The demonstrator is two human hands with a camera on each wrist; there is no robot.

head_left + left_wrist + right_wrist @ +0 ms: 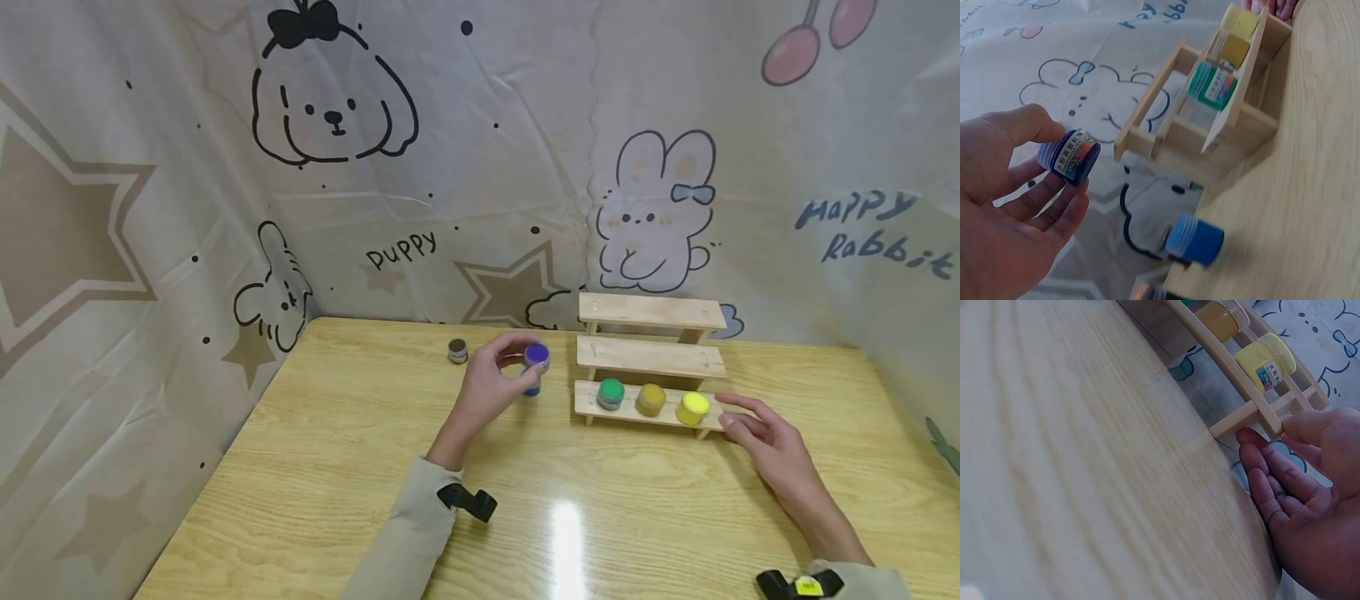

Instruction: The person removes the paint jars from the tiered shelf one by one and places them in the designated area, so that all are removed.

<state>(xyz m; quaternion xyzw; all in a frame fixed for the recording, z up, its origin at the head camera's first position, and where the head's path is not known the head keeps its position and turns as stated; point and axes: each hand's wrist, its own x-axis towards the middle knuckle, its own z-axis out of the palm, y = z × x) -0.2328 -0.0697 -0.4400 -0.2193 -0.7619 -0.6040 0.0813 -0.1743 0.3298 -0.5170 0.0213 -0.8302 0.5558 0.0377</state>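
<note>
My left hand (491, 379) pinches a small purple paint jar (537, 355) between thumb and fingers, raised above the table. In the left wrist view this paint jar (1071, 156) shows a printed label. Just below it stands a blue paint jar (1196, 240), partly hidden by the hand in the head view. To the right is a three-step wooden rack (652, 357). Its lowest step bears a green jar (611, 394), an ochre jar (650, 400) and a yellow jar (692, 408). My right hand (1310, 487) holds the right end of that step at its fingertips.
A dark brown jar (457, 351) stands left of my left hand, near the table's back edge. The wood-grain table (337, 467) meets a printed cloth backdrop (465, 167) behind and at the sides. The rack's upper two steps bear no jars.
</note>
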